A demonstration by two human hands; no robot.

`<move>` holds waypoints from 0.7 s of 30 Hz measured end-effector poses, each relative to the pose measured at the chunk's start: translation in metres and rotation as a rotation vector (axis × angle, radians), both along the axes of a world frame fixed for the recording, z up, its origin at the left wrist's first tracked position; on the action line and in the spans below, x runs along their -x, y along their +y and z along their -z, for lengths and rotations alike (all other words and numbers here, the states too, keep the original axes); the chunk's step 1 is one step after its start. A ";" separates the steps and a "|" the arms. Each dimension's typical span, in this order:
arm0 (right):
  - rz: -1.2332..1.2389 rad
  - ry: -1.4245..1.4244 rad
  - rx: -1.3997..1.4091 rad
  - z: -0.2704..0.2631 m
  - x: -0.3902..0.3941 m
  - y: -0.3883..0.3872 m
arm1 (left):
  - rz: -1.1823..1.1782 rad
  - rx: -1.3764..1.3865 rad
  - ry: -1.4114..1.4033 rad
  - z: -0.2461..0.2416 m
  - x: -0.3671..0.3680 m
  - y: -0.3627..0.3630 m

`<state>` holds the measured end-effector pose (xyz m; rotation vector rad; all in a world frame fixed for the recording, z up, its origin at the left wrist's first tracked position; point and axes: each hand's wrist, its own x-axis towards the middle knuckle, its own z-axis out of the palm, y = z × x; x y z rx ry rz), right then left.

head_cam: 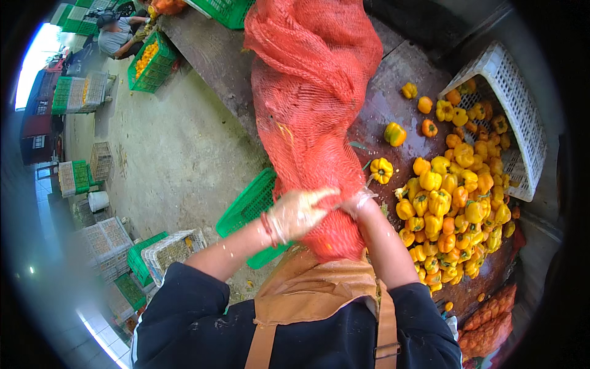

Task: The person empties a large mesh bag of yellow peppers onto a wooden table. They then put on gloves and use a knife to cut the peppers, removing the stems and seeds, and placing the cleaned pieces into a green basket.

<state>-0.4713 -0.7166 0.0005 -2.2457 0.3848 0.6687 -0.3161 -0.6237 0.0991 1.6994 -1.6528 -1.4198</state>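
Observation:
A long red mesh sack [309, 115] stretches from the top of the view down to the orange apron [318, 286]. My left hand [297, 214], in a thin clear glove with a red band at the wrist, lies across the sack's lower part, somewhat blurred. At the sack's right side is my right hand [357, 203], also in a clear glove; the mesh hides most of its fingers. Mesh bunches between the two hands. Whether the left fingers close on it is unclear. Right of the sack, yellow and orange bell peppers [440, 203] lie heaped on a dark metal surface.
A white plastic crate [511, 115] lies tipped at the heap's right. A green crate [249, 207] stands below left of the sack. Filled red mesh sacks [488, 323] lie lower right. At upper left, a person [117, 34] crouches by a green crate of peppers [154, 64].

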 end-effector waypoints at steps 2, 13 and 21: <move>0.110 0.028 0.101 0.011 -0.010 -0.031 | 0.018 -0.057 0.027 -0.020 0.014 0.017; 0.747 -0.082 0.137 -0.051 0.016 -0.058 | 0.606 -0.399 0.498 -0.197 0.028 -0.004; 0.904 -0.152 0.138 -0.067 0.018 -0.054 | -0.158 -0.421 1.307 -0.166 0.029 0.052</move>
